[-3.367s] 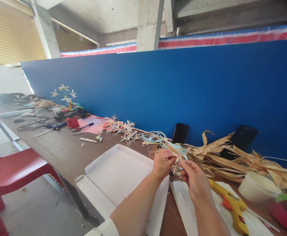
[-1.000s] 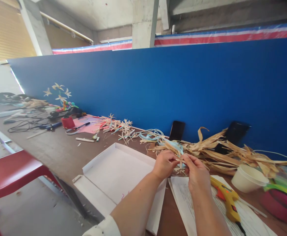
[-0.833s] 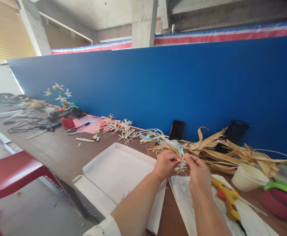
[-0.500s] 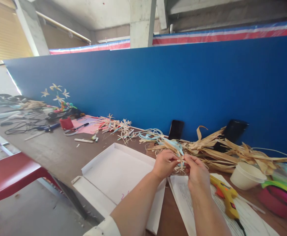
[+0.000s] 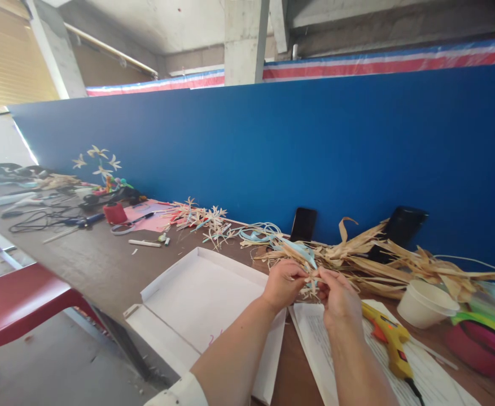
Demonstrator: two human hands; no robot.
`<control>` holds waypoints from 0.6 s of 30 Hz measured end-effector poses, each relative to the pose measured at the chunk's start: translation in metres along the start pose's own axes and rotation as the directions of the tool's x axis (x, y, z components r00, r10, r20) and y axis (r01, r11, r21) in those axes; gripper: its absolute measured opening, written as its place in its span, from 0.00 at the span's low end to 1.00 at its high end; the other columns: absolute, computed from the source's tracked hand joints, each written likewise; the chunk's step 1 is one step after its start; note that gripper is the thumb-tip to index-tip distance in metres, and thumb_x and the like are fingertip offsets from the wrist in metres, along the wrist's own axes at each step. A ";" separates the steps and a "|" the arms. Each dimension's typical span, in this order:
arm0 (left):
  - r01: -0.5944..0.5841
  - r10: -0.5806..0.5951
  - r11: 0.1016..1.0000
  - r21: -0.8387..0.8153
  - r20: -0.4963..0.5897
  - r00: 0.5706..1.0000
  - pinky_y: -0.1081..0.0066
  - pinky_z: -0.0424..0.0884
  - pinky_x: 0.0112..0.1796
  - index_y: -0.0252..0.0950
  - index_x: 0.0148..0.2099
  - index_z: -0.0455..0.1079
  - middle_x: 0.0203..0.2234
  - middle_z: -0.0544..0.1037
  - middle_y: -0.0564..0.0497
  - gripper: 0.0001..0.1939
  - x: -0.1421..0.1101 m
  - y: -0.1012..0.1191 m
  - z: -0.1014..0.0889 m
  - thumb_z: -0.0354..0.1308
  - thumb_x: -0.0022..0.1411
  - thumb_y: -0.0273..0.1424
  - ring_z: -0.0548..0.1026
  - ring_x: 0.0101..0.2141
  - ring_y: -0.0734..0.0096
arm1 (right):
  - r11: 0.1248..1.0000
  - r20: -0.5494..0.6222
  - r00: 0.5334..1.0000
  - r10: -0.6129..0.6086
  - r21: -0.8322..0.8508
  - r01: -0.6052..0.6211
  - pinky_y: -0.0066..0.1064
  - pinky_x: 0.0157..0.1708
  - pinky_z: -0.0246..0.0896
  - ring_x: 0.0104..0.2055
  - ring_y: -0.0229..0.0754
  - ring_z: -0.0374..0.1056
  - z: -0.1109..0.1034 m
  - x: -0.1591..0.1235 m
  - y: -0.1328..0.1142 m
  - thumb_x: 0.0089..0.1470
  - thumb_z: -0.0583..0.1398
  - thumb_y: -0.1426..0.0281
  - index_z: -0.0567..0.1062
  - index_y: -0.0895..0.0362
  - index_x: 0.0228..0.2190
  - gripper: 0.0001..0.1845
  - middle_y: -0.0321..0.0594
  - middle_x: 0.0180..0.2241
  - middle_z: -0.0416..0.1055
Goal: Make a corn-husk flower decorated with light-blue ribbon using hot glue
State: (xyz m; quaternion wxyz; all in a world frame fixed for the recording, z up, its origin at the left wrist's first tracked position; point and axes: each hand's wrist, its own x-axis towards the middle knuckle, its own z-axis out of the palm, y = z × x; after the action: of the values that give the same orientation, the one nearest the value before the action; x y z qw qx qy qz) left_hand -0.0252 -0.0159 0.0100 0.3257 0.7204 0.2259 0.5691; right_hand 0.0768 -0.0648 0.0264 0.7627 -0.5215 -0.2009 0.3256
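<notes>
Between my two hands is a small pale flower of dried husk [image 5: 312, 278], its petals pinched from both sides. My left hand [image 5: 287, 282] grips it with thumb and forefinger from the left. From the right, my right hand [image 5: 336, 290] pinches it with the fingers curled. Most of the flower is hidden by the fingertips. Just behind the hands lie strips of dried husk [image 5: 353, 254] and a light blue ribbon [image 5: 300, 249]. A yellow glue gun [image 5: 393, 344] rests on printed sheets [image 5: 315, 332] beside my right forearm.
A shallow white box [image 5: 213, 293] lies open left of my hands. At right stand a white cup [image 5: 427, 303] and a pink container [image 5: 482, 347]. Two phones, one a black phone [image 5: 303, 224], lean on the blue partition [image 5: 247, 152]. Husk flowers [image 5: 215, 217] lie farther left.
My fingers have shifted very slightly around the flower, the right fingertips now lying more across it. The other things stay where they were.
</notes>
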 end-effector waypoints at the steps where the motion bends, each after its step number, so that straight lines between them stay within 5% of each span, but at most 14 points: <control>1: 0.004 -0.004 1.000 -0.001 0.001 1.000 0.74 0.67 0.34 0.35 0.25 0.74 0.24 0.75 0.51 0.03 0.000 0.000 0.000 0.62 0.47 0.23 0.72 0.30 0.73 | 1.000 0.002 1.000 0.001 -0.005 -0.001 0.23 0.14 0.50 0.19 0.33 0.60 0.000 0.000 0.001 0.30 0.67 0.66 0.74 0.58 0.21 0.12 0.35 0.20 0.71; 7: 0.052 -0.052 0.998 -0.018 0.013 0.999 0.75 0.66 0.31 0.34 0.25 0.74 0.23 0.73 0.52 0.02 0.000 -0.003 0.001 0.63 0.48 0.26 0.70 0.28 0.74 | 0.997 0.000 0.999 0.046 -0.060 -0.046 0.21 0.15 0.51 0.21 0.32 0.62 0.000 0.000 -0.001 0.33 0.67 0.62 0.76 0.57 0.26 0.15 0.35 0.22 0.72; 11: 0.140 -0.145 0.988 -0.067 -0.069 0.987 0.75 0.65 0.32 0.34 0.25 0.74 0.23 0.74 0.52 0.02 0.003 -0.005 0.000 0.62 0.47 0.23 0.70 0.28 0.74 | 0.997 -0.063 0.997 0.040 -0.067 -0.044 0.22 0.16 0.54 0.22 0.32 0.64 0.000 0.000 -0.005 0.38 0.64 0.55 0.76 0.57 0.33 0.22 0.38 0.30 0.75; 18: 0.278 -0.303 0.949 -0.151 -0.179 0.936 0.73 0.65 0.34 0.34 0.25 0.73 0.22 0.74 0.53 0.01 0.008 -0.007 -0.005 0.61 0.47 0.24 0.70 0.28 0.73 | 0.997 -0.049 0.998 0.035 -0.070 -0.039 0.23 0.16 0.54 0.21 0.33 0.63 0.001 0.001 0.002 0.34 0.65 0.60 0.76 0.57 0.30 0.19 0.37 0.28 0.74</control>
State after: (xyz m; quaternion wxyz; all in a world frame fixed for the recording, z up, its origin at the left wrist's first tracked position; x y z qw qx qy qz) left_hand -0.0275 -0.0049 0.0107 0.4257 0.5968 0.3259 0.5970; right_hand 0.0761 -0.0626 0.0248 0.7422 -0.5594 -0.1844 0.3197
